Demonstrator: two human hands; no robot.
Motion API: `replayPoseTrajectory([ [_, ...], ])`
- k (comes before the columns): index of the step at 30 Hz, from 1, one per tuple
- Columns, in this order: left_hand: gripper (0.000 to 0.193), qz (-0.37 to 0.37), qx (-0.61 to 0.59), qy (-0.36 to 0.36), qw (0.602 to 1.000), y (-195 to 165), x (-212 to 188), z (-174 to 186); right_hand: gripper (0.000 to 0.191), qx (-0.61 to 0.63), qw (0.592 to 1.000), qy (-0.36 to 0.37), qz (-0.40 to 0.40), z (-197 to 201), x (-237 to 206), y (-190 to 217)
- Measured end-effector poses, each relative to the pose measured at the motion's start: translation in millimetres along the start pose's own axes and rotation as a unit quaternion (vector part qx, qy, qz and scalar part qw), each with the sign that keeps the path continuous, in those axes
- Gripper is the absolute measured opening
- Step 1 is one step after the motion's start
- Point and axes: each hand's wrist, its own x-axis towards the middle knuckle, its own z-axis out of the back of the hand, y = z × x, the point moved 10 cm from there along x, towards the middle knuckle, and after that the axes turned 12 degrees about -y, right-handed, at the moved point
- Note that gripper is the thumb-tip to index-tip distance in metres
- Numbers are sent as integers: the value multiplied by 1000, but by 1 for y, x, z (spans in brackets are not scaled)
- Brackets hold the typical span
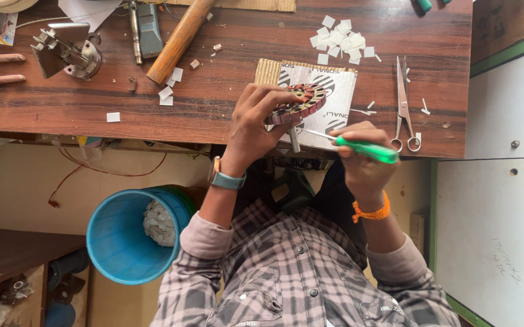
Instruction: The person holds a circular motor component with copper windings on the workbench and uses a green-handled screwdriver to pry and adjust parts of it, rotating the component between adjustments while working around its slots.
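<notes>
- A dark wooden table [225, 115] fills the upper part of the view, seen from above by a person in a checked shirt who sits at its near edge.
- A blue bucket [119, 242] stands on the floor below the table, to the person's left, with pale scraps inside.
- A printed sheet on corrugated card [334, 91] lies on the table in front of the person, under the work.
- A wooden handle [180, 39] lies slanted on the table, up and to the left, well apart from the hands.
- The left hand [256, 124] has its grip clamped on a round wound stator [301, 103], a disc with reddish coils around its rim. The disc is held tilted above the printed sheet at the near table edge, with a short metal shaft pointing down from it.
- The right hand [359, 154] has its grip closed around a green-handled screwdriver [368, 149]. Its thin metal blade points left, towards the underside of the disc.
- Scissors [403, 106] lie on the table just right of the sheet, handles towards the person.
- A heap of small white paper pieces [341, 42] sits beyond the sheet, with more scattered to the left.
</notes>
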Motion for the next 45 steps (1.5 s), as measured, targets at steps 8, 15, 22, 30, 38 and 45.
replayPoseTrajectory([
  [8, 47, 20, 112, 9, 994, -24, -6, -9, 28, -1, 993, -32, -111, 12, 12, -34],
  [15, 35, 0, -10, -26, 1000, -8, -11, 10, 21, -63, 991, 64, -96, -22, 22, -19],
  [22, 46, 36, -54, -35, 997, 7, -17, 19, 21, -134, 986, 96, 29, -52, 5, 7],
  [30, 44, -15, -23, -37, 999, -1, -17, 12, 22, -179, 981, 30, 65, -37, -5, 2],
  [38, 44, 5, -55, -37, 998, 9, -20, 11, 21, -107, 994, 17, 20, -23, 3, 23],
  [45, 45, 10, -53, -32, 998, 11, -23, 10, 21, -145, 984, 97, -27, -32, 31, 20],
])
